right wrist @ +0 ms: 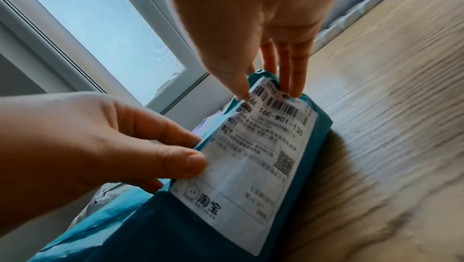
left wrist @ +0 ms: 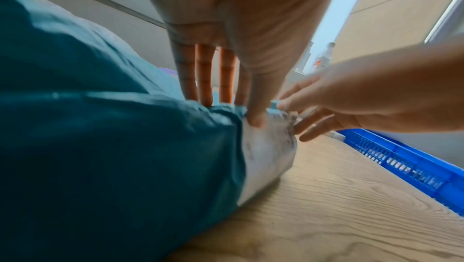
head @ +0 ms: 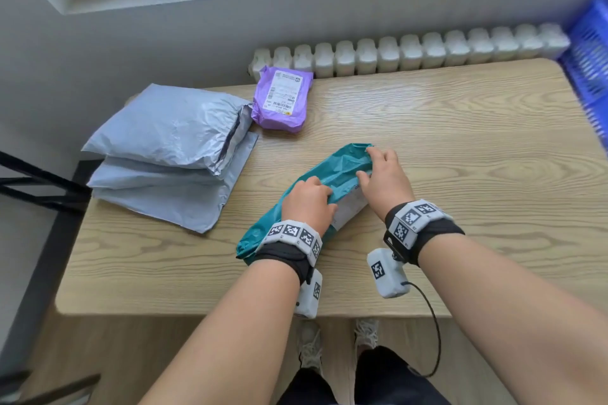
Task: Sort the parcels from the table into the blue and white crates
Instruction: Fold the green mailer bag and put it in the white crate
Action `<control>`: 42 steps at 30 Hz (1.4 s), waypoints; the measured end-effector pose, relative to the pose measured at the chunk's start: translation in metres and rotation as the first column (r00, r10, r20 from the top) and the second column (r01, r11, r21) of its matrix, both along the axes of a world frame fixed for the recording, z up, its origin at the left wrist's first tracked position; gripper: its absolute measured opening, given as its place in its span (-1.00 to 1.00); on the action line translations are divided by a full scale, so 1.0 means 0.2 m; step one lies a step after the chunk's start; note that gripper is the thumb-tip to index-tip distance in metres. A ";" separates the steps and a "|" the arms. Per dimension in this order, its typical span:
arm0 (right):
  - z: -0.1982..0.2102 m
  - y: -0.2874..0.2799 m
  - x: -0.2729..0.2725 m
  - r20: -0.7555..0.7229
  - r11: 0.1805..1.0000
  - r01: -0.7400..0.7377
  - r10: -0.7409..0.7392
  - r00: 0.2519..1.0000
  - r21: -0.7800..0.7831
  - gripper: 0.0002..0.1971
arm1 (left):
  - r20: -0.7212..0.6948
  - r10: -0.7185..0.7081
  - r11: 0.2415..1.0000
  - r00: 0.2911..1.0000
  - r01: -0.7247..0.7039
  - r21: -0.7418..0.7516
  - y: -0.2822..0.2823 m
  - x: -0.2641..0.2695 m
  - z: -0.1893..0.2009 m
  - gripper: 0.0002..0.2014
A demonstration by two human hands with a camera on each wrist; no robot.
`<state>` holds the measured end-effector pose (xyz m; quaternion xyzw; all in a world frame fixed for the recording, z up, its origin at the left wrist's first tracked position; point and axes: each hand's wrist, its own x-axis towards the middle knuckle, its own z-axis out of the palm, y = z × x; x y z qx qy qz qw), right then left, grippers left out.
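A teal plastic parcel lies in the middle of the wooden table, tipped up on its long edge. Its white shipping label faces right. My left hand grips the parcel's middle, thumb on the label and fingers over the top. At the far end my right hand pinches the parcel between thumb and fingers. A purple parcel with a label lies at the table's back left. The blue crate stands off the right edge.
Grey mailer bags are stacked on the table's left end, partly overhanging it. A white radiator runs behind the table under the window sill. A black frame stands at the left. Bare tabletop stretches to the right toward the crate.
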<state>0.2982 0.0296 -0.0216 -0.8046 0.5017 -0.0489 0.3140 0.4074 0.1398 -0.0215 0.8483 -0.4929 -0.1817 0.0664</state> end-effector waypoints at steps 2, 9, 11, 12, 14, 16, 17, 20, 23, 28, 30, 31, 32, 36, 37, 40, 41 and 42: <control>0.02 0.02 -0.01 0.041 1.000 0.014 -0.014 0.999 0.005 -0.46 | 0.079 -0.001 1.000 0.997 0.003 -0.023 0.00 -0.03 -0.01 -0.79; 0.11 0.05 -0.10 0.122 0.996 0.083 -0.078 0.989 -0.038 -0.51 | -0.047 0.190 0.980 0.981 -0.193 -0.046 0.00 0.01 0.10 -0.74; 0.15 0.06 -0.12 0.134 0.995 0.091 -0.084 0.987 -0.043 -0.49 | -0.103 0.244 0.966 0.964 -0.251 -0.062 0.00 0.03 0.17 -0.77; 0.16 0.06 -0.12 0.143 0.994 0.102 -0.096 0.985 -0.037 -0.49 | -0.150 0.275 0.955 0.950 -0.288 -0.071 0.00 0.04 0.19 -0.78; 0.21 0.08 -0.13 0.184 0.990 0.136 -0.125 0.975 -0.045 -0.50 | -0.275 0.335 0.919 0.901 -0.377 -0.115 0.01 0.07 0.25 -0.82; 0.27 0.09 -0.11 0.237 0.983 0.178 -0.161 0.958 -0.050 -0.50 | -0.415 0.377 0.870 0.828 -0.470 -0.148 0.03 0.10 0.31 -0.87; 0.30 0.09 -0.10 0.265 0.980 0.195 -0.175 0.948 -0.051 -0.50 | -0.474 0.381 0.848 0.794 -0.504 -0.163 0.03 0.11 0.34 -0.90; 0.42 0.10 -0.08 0.349 0.967 0.247 -0.211 0.913 -0.060 -0.48 | -0.595 0.332 0.792 0.732 -0.559 -0.245 0.05 0.12 0.46 -0.96; 0.57 0.10 -0.06 0.401 0.956 0.290 -0.248 0.882 -0.047 -0.48 | -0.665 0.258 0.727 0.700 -0.594 -0.344 0.07 0.15 0.61 -0.91; 0.82 0.16 -0.02 0.519 0.978 0.210 -0.178 0.836 -0.002 -0.62 | -0.799 0.131 0.616 0.587 -0.680 -0.398 0.10 0.16 0.81 -0.87; 0.89 0.19 -0.01 0.571 0.981 0.191 -0.151 0.807 -0.010 -0.72 | -0.828 0.070 0.590 0.557 -0.692 -0.416 0.11 0.16 0.88 -0.81; 0.92 0.19 -0.01 0.591 0.980 0.196 -0.148 0.793 -0.017 -0.76 | -0.841 0.042 0.577 0.540 -0.700 -0.420 0.12 0.16 0.90 -0.80; 0.95 0.20 -0.01 0.611 0.978 0.208 -0.150 0.778 -0.025 -0.78 | -0.852 0.017 0.566 0.523 -0.708 -0.423 0.13 0.16 0.93 -0.79; 1.03 0.24 -0.01 0.696 0.958 0.287 -0.194 0.691 -0.019 -0.89 | -0.850 -0.016 0.554 0.526 -0.703 -0.446 0.17 0.15 1.02 -0.78; 1.04 0.25 0.00 0.725 0.954 0.299 -0.211 0.656 0.008 -0.91 | -0.845 -0.020 0.549 0.534 -0.701 -0.455 0.18 0.15 1.04 -0.77; 1.07 0.28 0.00 0.789 0.943 0.326 -0.255 0.558 0.074 -0.95 | -0.842 -0.042 0.544 0.537 -0.695 -0.470 0.20 0.15 1.06 -0.78; 1.08 0.29 0.00 0.801 0.939 0.334 -0.261 0.538 0.081 -0.96 | -0.840 -0.044 0.547 0.540 -0.691 -0.472 0.21 0.15 1.06 -0.81; 1.09 0.30 0.00 0.809 0.937 0.340 -0.260 0.527 0.079 -0.97 | -0.838 -0.046 0.548 0.544 -0.687 -0.477 0.21 0.15 1.07 -0.84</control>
